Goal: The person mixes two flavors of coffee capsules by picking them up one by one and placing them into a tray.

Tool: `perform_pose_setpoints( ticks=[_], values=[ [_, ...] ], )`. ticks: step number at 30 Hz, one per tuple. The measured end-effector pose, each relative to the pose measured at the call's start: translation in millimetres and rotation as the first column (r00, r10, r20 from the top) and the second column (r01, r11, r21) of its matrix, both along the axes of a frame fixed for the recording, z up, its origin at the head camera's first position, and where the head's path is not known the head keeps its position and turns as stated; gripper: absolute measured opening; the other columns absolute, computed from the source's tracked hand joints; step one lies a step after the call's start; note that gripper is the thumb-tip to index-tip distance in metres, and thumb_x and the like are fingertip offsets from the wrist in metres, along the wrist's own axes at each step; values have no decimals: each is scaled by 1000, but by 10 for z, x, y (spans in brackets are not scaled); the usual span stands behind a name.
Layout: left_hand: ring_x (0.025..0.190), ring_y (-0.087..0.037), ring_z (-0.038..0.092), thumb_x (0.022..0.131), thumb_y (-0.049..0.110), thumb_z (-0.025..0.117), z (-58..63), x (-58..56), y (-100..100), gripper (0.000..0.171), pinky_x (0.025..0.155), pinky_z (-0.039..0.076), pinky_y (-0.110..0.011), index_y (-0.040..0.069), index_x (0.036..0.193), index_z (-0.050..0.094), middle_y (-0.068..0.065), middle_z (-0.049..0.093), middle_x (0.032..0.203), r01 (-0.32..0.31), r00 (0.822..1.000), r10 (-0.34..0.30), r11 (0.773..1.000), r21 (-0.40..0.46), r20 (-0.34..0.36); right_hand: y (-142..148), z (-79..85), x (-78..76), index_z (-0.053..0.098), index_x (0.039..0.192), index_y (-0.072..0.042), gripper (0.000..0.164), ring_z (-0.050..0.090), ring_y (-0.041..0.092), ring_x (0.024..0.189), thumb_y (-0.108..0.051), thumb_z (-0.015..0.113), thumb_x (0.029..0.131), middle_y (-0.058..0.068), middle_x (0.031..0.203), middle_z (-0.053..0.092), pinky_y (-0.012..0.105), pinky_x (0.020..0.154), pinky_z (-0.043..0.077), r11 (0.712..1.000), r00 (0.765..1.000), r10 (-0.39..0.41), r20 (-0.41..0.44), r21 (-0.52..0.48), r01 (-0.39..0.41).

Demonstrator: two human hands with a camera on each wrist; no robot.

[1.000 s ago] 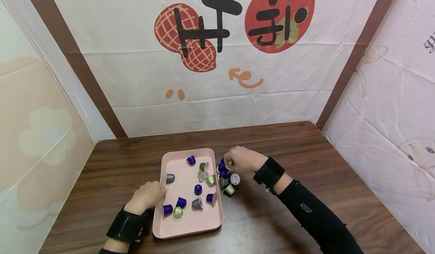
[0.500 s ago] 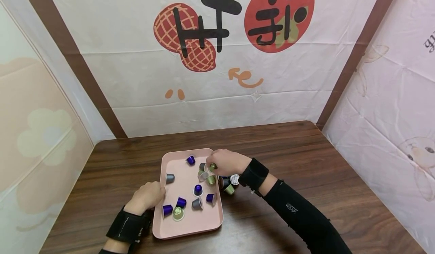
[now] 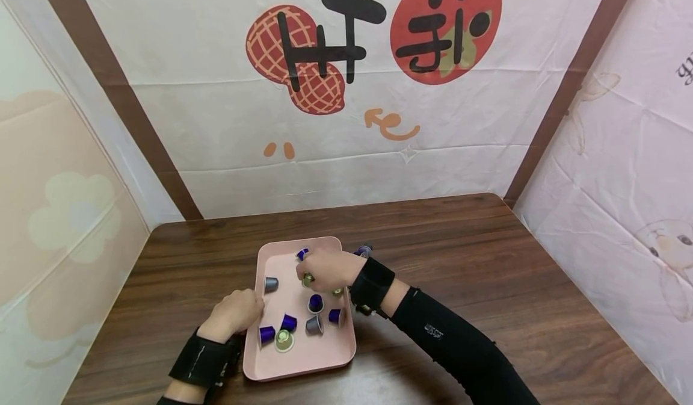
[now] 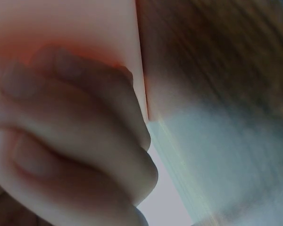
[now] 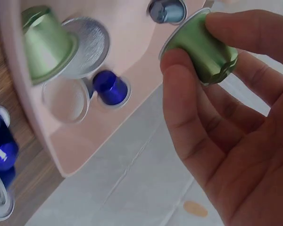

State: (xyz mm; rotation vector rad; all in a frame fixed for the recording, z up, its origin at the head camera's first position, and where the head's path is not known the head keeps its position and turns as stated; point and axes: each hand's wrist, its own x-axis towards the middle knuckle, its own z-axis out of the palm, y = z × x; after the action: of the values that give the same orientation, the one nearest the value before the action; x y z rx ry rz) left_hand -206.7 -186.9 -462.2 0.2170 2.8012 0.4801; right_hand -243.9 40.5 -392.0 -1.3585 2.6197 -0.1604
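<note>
My right hand (image 3: 331, 269) is over the upper middle of the pink tray (image 3: 319, 357). It pinches a green coffee capsule (image 5: 203, 52) between thumb and fingertips, as the right wrist view shows. At the tray's left side, my left hand (image 3: 234, 313) has curled fingers and grips the edge; the left wrist view shows the fingers (image 4: 75, 113) against the pink wall. Inside the tray lie scattered capsules, among them a blue one (image 3: 315, 302), a grey one (image 3: 314, 325) and a green one (image 3: 284, 340). My right hand hides some others in the head view.
Beside the tray's right edge, more capsules sit on the wooden table (image 3: 433, 309); a blue one (image 5: 4, 155) shows in the right wrist view, and my right wrist partly covers that pile in the head view. A printed curtain (image 3: 227, 146) hangs behind the table.
My right hand has moved left from the pile beside the tray to above the tray, carrying the green capsule. The left hand has stayed at the tray's edge.
</note>
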Motion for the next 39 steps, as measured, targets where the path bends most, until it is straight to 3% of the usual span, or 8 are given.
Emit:
perform_pose_setpoints(
  ticks=[3, 9, 18, 27, 33, 39],
  values=[
    [53, -23, 51, 93, 20, 44, -6, 8, -1, 30, 49, 39, -36, 7, 67, 54, -8, 50, 58, 0, 1000, 0, 1000, 9, 3, -82, -35, 2, 70, 102, -14, 16, 52, 4, 81, -13, 64, 87, -5, 93, 63, 15, 72, 41, 1000, 999, 25, -38, 15, -25],
    [51, -21, 50, 93, 19, 44, -7, 11, 24, 31, 47, 38, -34, 8, 66, 53, -7, 50, 57, 11, 1000, -11, 1000, 22, 6, -183, -60, 19, 69, 105, -12, 18, 55, 6, 87, -11, 63, 88, -2, 97, 65, 14, 76, 42, 999, 999, 46, -18, 11, -46],
    [51, -21, 51, 94, 19, 44, 12, 13, 42, 31, 48, 38, -34, 7, 66, 54, -7, 50, 58, 11, 1000, -12, 1000, 12, 11, -172, -45, 29, 67, 113, -13, 28, 56, 8, 95, -12, 67, 85, 4, 111, 62, 17, 80, 43, 999, 1000, 2, 6, 46, -2],
    [52, -22, 51, 93, 18, 44, 3, 7, 20, 31, 47, 38, -34, 7, 65, 54, -8, 50, 58, 12, 1000, -12, 1000, 3, 2, 282, 11, -108, 67, 110, -9, 25, 57, 12, 94, -8, 64, 86, 3, 110, 61, 22, 78, 44, 997, 995, -80, 53, -19, 81],
    [54, -23, 52, 93, 18, 45, 0, 10, -4, 31, 49, 39, -36, 7, 66, 54, -8, 50, 59, 15, 1000, -15, 1000, -4, -10, 667, -72, -283, 64, 115, -8, 27, 58, 18, 100, -4, 58, 89, 5, 112, 61, 31, 84, 46, 983, 981, -178, 81, -24, 180],
    [53, -22, 51, 93, 18, 44, 14, 26, 0, 31, 48, 38, -35, 7, 66, 53, -8, 50, 59, 11, 1000, -11, 1000, 7, -13, 904, -166, -416, 63, 116, -9, 33, 56, 19, 102, -1, 63, 85, 5, 112, 59, 33, 85, 45, 967, 964, -255, 73, -5, 256]
  ],
)
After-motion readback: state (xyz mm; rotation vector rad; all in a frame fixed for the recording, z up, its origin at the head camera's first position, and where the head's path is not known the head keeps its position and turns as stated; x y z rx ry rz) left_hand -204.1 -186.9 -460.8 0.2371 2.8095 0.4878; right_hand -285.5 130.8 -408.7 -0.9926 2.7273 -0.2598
